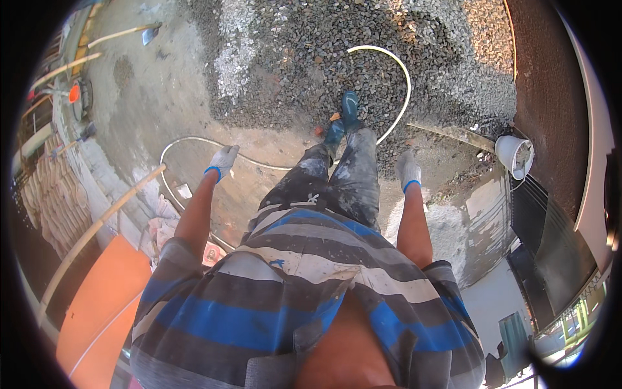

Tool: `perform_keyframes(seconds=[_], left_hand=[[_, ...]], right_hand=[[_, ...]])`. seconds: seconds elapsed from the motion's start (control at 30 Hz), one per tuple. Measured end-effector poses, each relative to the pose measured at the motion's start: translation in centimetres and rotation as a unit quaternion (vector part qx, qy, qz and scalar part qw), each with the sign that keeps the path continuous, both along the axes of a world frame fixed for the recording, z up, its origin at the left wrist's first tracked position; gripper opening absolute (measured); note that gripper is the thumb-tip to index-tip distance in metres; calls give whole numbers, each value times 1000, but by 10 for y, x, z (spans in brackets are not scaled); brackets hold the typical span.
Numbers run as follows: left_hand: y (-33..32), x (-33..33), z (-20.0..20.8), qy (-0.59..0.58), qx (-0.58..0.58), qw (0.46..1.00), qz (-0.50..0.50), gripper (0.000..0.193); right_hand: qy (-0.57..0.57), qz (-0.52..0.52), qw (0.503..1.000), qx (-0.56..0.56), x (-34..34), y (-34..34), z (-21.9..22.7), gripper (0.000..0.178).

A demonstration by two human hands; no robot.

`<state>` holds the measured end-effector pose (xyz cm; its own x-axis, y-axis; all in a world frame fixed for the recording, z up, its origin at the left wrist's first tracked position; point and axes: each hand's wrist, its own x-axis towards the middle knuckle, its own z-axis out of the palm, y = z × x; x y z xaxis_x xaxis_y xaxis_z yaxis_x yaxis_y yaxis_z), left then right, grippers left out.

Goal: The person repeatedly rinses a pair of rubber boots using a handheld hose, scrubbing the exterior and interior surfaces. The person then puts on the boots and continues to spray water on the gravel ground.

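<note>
My left hand, in a pale work glove with a blue cuff, hangs out to the left with its fingers loosely stretched. It looks empty. Just past its fingertips a whitish hose runs along the ground, and I see no grip on it. On the other side my right hand, gloved the same way, hangs beside my leg with fingers loosely extended and nothing visible in them. My boots stand at the near edge of a grey gravel pile, where the hose's free end curls over the stones.
A white bucket lies tilted at the right, near a wooden plank. Far left are a long-handled shovel and an orange container. A long pole slants past stacked sacks and an orange sheet.
</note>
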<state>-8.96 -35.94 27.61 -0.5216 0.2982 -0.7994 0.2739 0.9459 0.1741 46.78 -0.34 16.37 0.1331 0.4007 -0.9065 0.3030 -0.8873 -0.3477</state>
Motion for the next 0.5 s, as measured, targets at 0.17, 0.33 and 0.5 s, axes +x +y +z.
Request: perform_keyframes(seconds=[0.17,0.33,0.5], left_hand=[[25,-53,11,36,12,999,3,72],[89,-54,-11,50,69,996,-15,73],[104,-29,-49,12,127,987,-94,74]], right_hand=[[-26,-39,999,-29,42,-59,-9,47],[1,-210,978,-2,120,-107,40,30],[-42,-174,984,7,173,-123,105,37]])
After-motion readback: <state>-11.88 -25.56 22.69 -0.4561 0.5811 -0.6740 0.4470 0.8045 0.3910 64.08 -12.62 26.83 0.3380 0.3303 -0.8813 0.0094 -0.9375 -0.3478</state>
